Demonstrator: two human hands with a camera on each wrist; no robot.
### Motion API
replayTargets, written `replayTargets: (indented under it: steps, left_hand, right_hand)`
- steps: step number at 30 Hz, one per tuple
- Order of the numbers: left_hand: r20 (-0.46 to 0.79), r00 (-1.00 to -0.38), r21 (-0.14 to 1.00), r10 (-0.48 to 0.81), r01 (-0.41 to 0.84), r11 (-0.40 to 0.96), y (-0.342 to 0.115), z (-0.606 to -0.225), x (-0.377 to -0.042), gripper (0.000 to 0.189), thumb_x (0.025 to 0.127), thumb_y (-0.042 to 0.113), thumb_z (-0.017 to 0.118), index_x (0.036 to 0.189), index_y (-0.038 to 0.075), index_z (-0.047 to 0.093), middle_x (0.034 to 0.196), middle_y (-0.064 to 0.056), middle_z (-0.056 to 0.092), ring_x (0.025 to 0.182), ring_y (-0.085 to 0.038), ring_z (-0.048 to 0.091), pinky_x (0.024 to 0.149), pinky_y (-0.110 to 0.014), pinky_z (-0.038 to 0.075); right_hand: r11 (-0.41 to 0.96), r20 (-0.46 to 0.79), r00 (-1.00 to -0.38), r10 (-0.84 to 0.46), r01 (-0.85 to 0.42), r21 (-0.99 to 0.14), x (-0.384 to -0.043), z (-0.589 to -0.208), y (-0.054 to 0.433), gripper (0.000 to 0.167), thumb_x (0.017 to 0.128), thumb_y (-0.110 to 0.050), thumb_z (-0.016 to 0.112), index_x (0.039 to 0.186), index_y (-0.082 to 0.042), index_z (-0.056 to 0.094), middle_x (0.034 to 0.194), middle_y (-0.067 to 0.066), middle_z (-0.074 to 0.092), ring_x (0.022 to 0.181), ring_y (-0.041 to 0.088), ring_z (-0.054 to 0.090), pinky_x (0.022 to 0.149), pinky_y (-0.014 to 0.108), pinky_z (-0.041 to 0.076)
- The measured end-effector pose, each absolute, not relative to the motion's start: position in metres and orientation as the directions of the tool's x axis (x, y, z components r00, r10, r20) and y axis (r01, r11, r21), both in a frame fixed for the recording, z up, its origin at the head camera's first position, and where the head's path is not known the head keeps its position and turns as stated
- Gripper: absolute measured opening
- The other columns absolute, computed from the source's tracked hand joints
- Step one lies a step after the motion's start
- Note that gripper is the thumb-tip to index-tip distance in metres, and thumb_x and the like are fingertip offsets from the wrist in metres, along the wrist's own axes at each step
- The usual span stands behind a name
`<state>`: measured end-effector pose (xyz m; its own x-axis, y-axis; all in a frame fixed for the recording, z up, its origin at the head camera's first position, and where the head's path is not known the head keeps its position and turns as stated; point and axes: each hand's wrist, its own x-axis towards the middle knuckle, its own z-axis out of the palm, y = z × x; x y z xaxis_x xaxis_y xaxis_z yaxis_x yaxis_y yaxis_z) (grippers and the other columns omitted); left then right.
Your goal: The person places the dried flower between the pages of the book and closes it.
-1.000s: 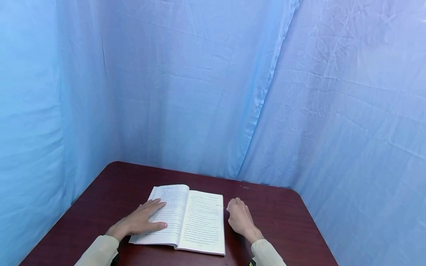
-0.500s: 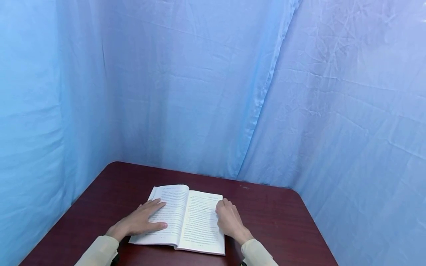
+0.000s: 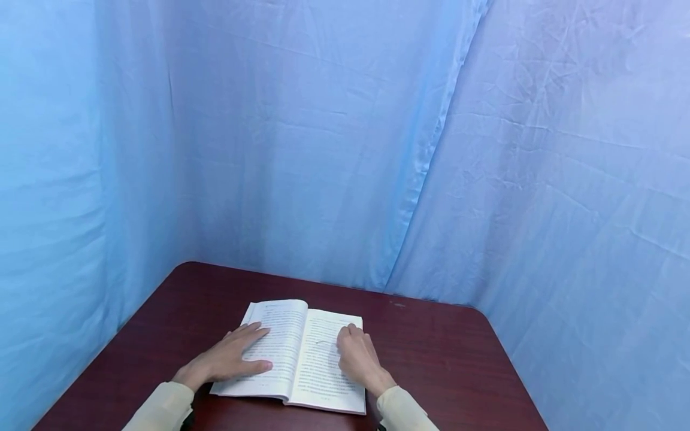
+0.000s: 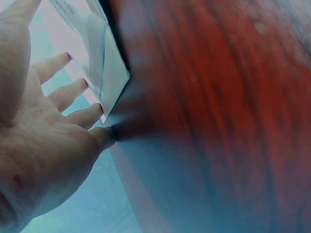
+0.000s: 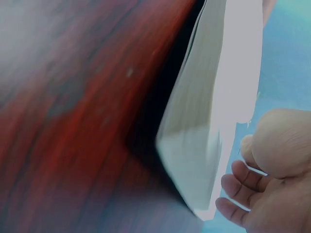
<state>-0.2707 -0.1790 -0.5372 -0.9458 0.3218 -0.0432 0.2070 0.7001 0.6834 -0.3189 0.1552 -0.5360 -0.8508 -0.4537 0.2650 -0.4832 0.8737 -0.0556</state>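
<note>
An open book (image 3: pixel 323 374) with printed pages lies on the dark red-brown table. My left hand (image 3: pixel 229 356) rests on the left page with fingers spread, and the left wrist view shows its fingers (image 4: pixel 77 92) along the book's outer edge. Over the right page is my right hand (image 3: pixel 356 353), fingers curled. It pinches a thin, slightly bent strand (image 3: pixel 321 342) that sticks out leftward over the printed lines; I cannot tell its kind. In the right wrist view the curled right hand (image 5: pixel 262 170) is beside the thick page block of the book (image 5: pixel 194 116).
The wooden tabletop (image 3: pixel 442 359) extends around the book on all sides. Blue cloth curtains (image 3: pixel 302 179) hang behind the table's far edge and along both sides. Pale sleeves (image 3: pixel 162 407) cover both forearms.
My right hand has moved left from the table beside the book to over the right page, bringing the thin strand with it. The left hand has kept its place.
</note>
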Motion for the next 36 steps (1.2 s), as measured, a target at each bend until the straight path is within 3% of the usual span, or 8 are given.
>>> replayTargets:
  steps: [5,12,18,25,30,36]
  left_hand:
    - [-0.049,-0.947,0.681,0.316,0.2,0.704,-0.179,-0.535,-0.27,0.095,0.097,0.057,0.084,0.168,0.003,0.05,0.179,-0.033,0.037,0.168,-0.062,0.027,0.133,-0.085,0.017]
    - [-0.05,-0.948,0.681,0.315,0.198,0.705,-0.18,-0.536,-0.269,0.095,0.097,0.057,0.084,0.168,0.003,0.051,0.179,-0.033,0.037,0.168,-0.062,0.027,0.133,-0.086,0.017]
    - [-0.04,-0.947,0.683,0.318,0.206,0.701,-0.177,-0.537,-0.269,0.095,0.097,0.057,0.084,0.168,0.003,0.051,0.179,-0.033,0.038,0.168,-0.062,0.028,0.133,-0.086,0.018]
    - [-0.036,-0.946,0.683,0.323,0.213,0.699,-0.175,-0.537,-0.271,0.095,0.097,0.057,0.084,0.168,0.003,0.051,0.179,-0.033,0.037,0.168,-0.061,0.028,0.133,-0.085,0.018]
    - [-0.045,-0.946,0.678,0.32,0.206,0.705,-0.176,-0.537,-0.272,0.095,0.098,0.058,0.084,0.168,0.003,0.051,0.179,-0.033,0.037,0.168,-0.061,0.028,0.134,-0.085,0.017]
    - [-0.038,-0.946,0.68,0.322,0.212,0.702,-0.177,-0.539,-0.272,0.095,0.098,0.057,0.084,0.168,0.002,0.051,0.179,-0.034,0.037,0.168,-0.062,0.028,0.133,-0.086,0.018]
  right_hand:
    - [0.901,0.251,-0.895,-0.369,-0.41,-0.139,-0.319,-0.534,0.137,0.019,0.084,0.008,0.082,0.099,0.0,0.073,0.089,0.007,0.064,0.079,0.018,0.059,0.08,0.043,0.058]
    - [0.927,0.189,-0.948,-0.254,-0.295,-0.23,-0.318,-0.534,0.118,0.029,0.08,0.008,0.08,0.107,0.016,0.073,0.089,0.017,0.065,0.08,0.028,0.061,0.084,0.054,0.06]
    - [0.935,0.139,-0.968,-0.207,-0.238,-0.264,-0.317,-0.534,0.112,0.018,0.083,0.007,0.079,0.099,0.01,0.072,0.089,0.016,0.065,0.08,0.03,0.061,0.084,0.054,0.056]
    - [0.91,0.151,-0.957,-0.247,-0.283,-0.302,-0.319,-0.53,0.124,0.012,0.089,0.007,0.074,0.1,0.004,0.072,0.093,0.015,0.068,0.086,0.032,0.066,0.088,0.059,0.058]
    - [0.869,0.159,-0.931,-0.328,-0.364,-0.336,-0.318,-0.528,0.136,0.026,0.083,0.012,0.07,0.105,0.002,0.076,0.097,0.011,0.07,0.091,0.026,0.067,0.092,0.055,0.059]
    - [0.808,0.177,-0.87,-0.46,-0.493,-0.324,-0.315,-0.528,0.151,0.025,0.1,0.008,0.062,0.112,-0.002,0.081,0.103,0.007,0.073,0.096,0.022,0.068,0.095,0.048,0.059]
